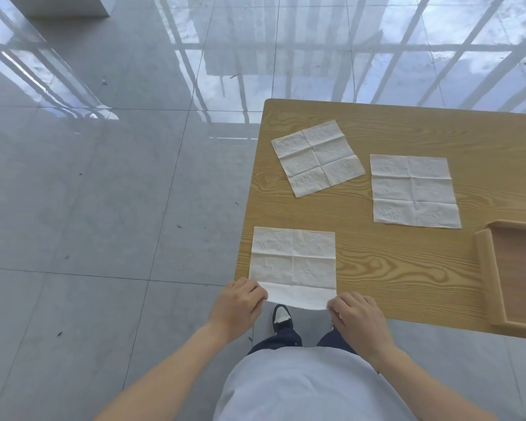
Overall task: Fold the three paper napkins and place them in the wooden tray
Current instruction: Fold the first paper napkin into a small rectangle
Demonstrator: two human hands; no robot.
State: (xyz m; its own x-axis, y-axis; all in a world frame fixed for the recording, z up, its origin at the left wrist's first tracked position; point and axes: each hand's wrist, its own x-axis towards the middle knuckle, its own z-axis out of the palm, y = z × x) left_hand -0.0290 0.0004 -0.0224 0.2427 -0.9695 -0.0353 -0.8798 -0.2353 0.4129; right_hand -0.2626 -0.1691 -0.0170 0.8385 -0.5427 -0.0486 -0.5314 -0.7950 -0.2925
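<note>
Three white paper napkins lie unfolded on a wooden table [401, 268]. The near napkin [293, 262] sits at the table's front left corner, its front strip hanging over the edge. My left hand [237, 308] pinches that napkin's near left corner and my right hand [357, 317] pinches its near right corner. A second napkin [316, 158] lies turned at an angle farther back. The third napkin [413, 191] lies flat to its right. The wooden tray [488, 275] stands at the right edge of the view, partly cut off, with nothing visible inside.
The table's left and front edges drop off to a glossy grey tiled floor [104, 208] with window reflections. My legs and one shoe [281, 317] show below the front edge. Bare tabletop lies between the near napkin and the tray.
</note>
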